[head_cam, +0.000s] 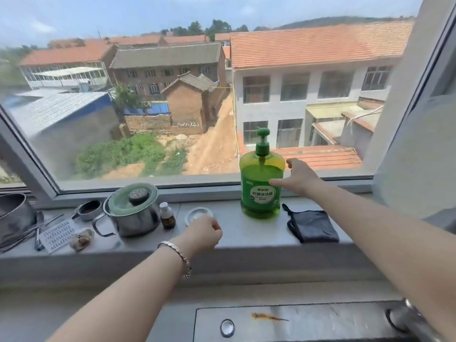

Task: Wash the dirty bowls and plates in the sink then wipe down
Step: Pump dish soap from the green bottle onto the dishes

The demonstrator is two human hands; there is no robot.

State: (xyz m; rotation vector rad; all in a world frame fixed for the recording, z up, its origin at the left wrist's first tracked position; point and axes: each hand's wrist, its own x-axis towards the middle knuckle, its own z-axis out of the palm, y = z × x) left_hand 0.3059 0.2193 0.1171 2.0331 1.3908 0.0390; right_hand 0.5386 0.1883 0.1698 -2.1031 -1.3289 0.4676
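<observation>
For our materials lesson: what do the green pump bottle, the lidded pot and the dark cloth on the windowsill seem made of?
Pump bottle: translucent glossy plastic, liquid showing through.
Pot: probably stainless steel, shiny and reflective.
Its lid: green, translucent; glass or plastic.
Cloth: soft matte fabric, lying limp.

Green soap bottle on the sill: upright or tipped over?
Upright. The green soap bottle stands on its base on the windowsill, pump pointing straight up; the open right hand is at its side.
</observation>
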